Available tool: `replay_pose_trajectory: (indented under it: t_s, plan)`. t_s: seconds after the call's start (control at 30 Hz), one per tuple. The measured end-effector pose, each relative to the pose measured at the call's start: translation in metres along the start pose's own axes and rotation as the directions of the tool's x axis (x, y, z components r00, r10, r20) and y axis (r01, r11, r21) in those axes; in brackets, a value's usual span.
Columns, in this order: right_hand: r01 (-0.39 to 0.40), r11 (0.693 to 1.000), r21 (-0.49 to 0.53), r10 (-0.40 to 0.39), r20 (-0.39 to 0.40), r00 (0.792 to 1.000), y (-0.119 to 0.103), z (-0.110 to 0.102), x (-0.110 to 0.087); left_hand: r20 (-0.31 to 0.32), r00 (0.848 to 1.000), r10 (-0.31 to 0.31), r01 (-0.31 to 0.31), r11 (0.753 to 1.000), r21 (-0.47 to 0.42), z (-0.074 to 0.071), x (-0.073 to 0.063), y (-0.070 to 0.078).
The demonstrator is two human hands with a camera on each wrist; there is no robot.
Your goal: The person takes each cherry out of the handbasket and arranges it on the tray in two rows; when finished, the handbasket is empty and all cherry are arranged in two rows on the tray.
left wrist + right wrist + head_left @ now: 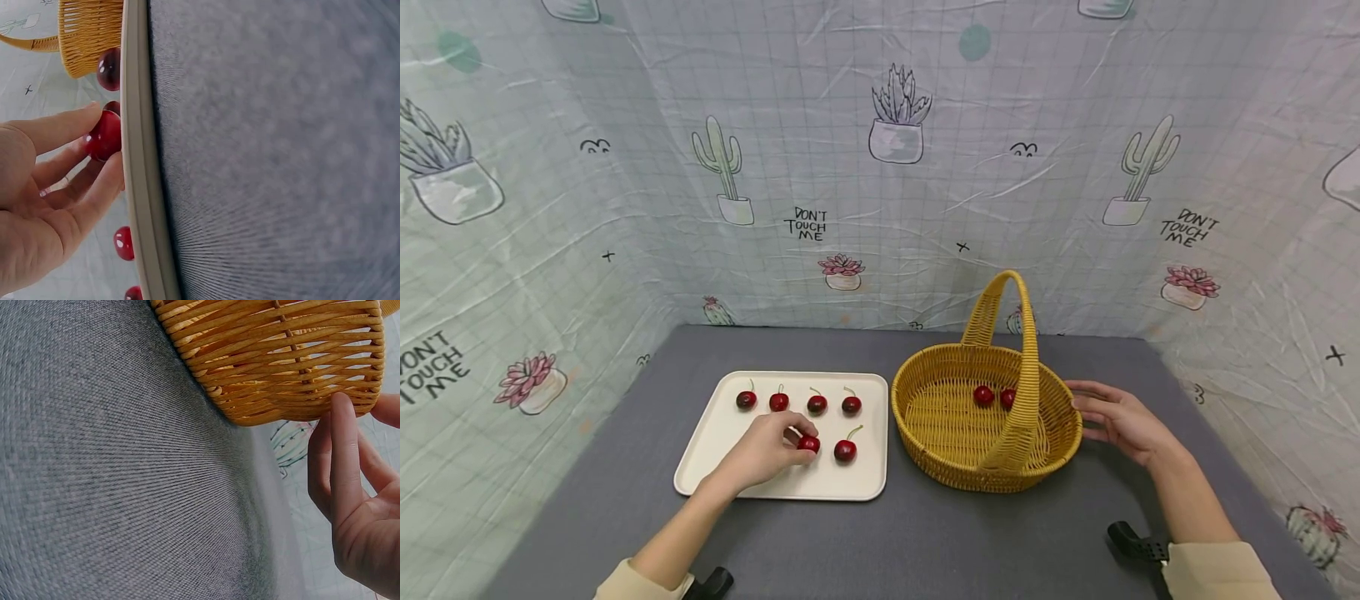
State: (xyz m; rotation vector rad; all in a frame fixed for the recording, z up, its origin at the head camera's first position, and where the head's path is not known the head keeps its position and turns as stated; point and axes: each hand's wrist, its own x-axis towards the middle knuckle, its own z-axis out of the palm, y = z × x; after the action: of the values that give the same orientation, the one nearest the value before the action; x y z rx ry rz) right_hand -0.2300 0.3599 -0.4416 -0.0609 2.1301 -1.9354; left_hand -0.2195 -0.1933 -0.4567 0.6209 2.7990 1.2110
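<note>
My left hand (767, 450) is over the cream tray (715, 483), with thumb and fingers around a dark red cherry (105, 136) low at the tray's surface. Beside it on the tray lies a stemmed cherry (845, 452). Behind the hand, several more cherries (816, 405) lie in a row, their stems pointing up. To the right of the tray stands a yellow wicker basket (925, 450) with a tall arched handle. Two cherries (983, 396) show inside it, one partly behind the handle. My right hand (1123, 421) touches the basket's right side near the rim with fairly straight fingers.
The grey tabletop (820, 550) extends in front of the tray and basket. A patterned cloth (850, 183) with plant drawings hangs behind and at both sides. Black straps (1138, 546) are on both wrists.
</note>
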Motion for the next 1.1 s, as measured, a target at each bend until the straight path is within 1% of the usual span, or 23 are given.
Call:
replay_pose_trajectory:
  t_s: [0.27, 0.43, 0.67, 0.97, 1.1]
  plan:
    - [0.004, 1.000, -0.010, -0.004, -0.006, 1.000, -0.0010, 0.0012, 0.0000, -0.003, 1.000, 0.004, -0.004, 0.998, 0.060, 0.0034, 0.0047, -0.0035]
    - [0.008, 1.000, 0.002, -0.008, -0.004, 1.000, -0.0009, 0.0011, -0.0004, -0.009, 1.000, 0.019, -0.018, 0.996, 0.087, 0.0048, 0.0067, -0.0037]
    - [0.013, 1.000, 0.011, -0.013, 0.005, 1.000, -0.0004, 0.0005, -0.0001, -0.007, 1.000, 0.016, -0.015, 0.996, 0.084, 0.0052, 0.0084, -0.0048]
    - [0.011, 1.000, 0.007, -0.011, 0.003, 1.000, 0.0001, -0.0001, 0.0001, 0.017, 1.000, 0.024, -0.025, 0.997, 0.074, 0.0037, 0.0073, -0.0064]
    - [0.010, 1.000, 0.011, -0.010, 0.004, 1.000, 0.0002, -0.0004, 0.0000, 0.032, 0.999, 0.032, -0.034, 0.997, 0.066, 0.0004, 0.0060, -0.0057]
